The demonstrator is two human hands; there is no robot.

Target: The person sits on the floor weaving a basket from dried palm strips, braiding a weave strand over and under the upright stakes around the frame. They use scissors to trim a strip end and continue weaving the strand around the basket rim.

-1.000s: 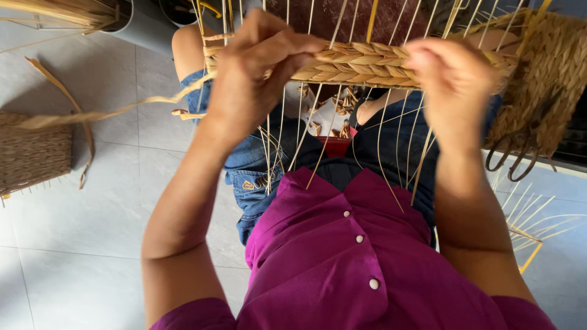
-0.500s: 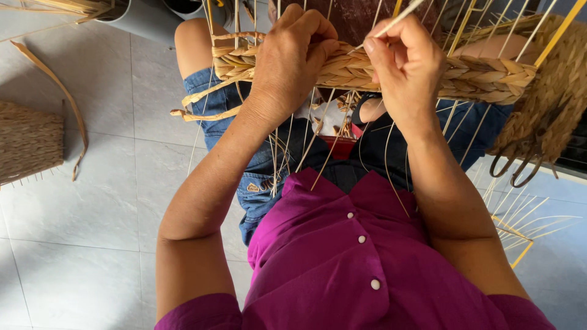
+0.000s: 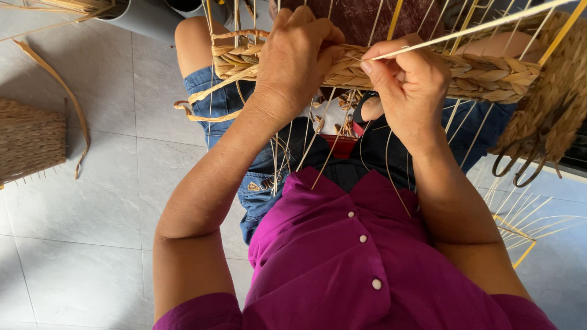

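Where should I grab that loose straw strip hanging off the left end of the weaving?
Probably the loose strip is best pinched by its curled free tail, coming from the open floor side on the left. That end hangs clear of the thin upright stakes; nearer the woven band it is tucked in.

Grey tiled floor [image 3: 92, 201]. Finished woven basket [image 3: 27, 143] at left edge, loose dried leaf strip [image 3: 64, 91] curling just beside it. Grey pot [image 3: 143, 21] top left with straw bundle [image 3: 67, 6] near it. Woven bag with dark handles [image 3: 541, 131] at right. Yellow wire frame [image 3: 526, 229] on the floor lower right.
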